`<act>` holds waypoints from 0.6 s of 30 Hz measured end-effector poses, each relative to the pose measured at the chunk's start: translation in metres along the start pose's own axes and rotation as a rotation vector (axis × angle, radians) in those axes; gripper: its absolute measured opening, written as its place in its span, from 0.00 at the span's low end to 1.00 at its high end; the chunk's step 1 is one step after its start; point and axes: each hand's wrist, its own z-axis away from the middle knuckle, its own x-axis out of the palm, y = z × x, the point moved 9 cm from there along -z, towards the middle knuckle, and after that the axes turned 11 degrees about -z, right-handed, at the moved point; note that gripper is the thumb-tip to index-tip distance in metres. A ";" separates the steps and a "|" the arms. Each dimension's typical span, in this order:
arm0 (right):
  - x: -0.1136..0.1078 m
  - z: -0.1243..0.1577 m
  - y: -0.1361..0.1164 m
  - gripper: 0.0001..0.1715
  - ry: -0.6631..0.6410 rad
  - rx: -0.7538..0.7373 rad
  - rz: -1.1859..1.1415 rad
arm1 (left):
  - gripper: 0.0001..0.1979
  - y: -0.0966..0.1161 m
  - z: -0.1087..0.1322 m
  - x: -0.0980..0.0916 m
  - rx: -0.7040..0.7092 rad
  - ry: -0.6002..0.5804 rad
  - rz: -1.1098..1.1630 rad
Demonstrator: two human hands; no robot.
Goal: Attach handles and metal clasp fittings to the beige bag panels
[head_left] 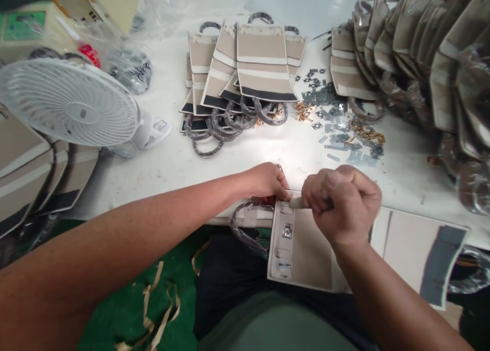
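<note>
Working on a beige bag panel (306, 254), laid at the near edge of the table (191, 162) and hanging partly off it over the lap. Looks stiff and board-like, light, flat enough to slide. Probably best pinched at the top rim, close to the small metal fitting (287, 230), rather than by the film-wrapped handle loop (245, 223), which is likely slick and floppy.

Pinching that top rim with the left hand (266, 181), fingertips closed on the panel's corner right at the table edge. Clenching the right hand (342, 205) into a fist round a pale-handled tool (295, 202), tip set against the same corner; cannot tell what kind of tool.

Farther in, toward the table's middle: scattered small metal plates (337, 126) and gold-coloured bits (304, 111). At the table's far side, a fanned stack of bags (262, 60). Along its right end, a big heap of bags (421, 45). On the table's left part, a white fan (71, 101), tilted back.
</note>
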 end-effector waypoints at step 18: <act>0.027 -0.005 -0.038 0.28 0.013 -0.028 0.104 | 0.04 -0.008 0.015 -0.003 0.091 0.137 0.165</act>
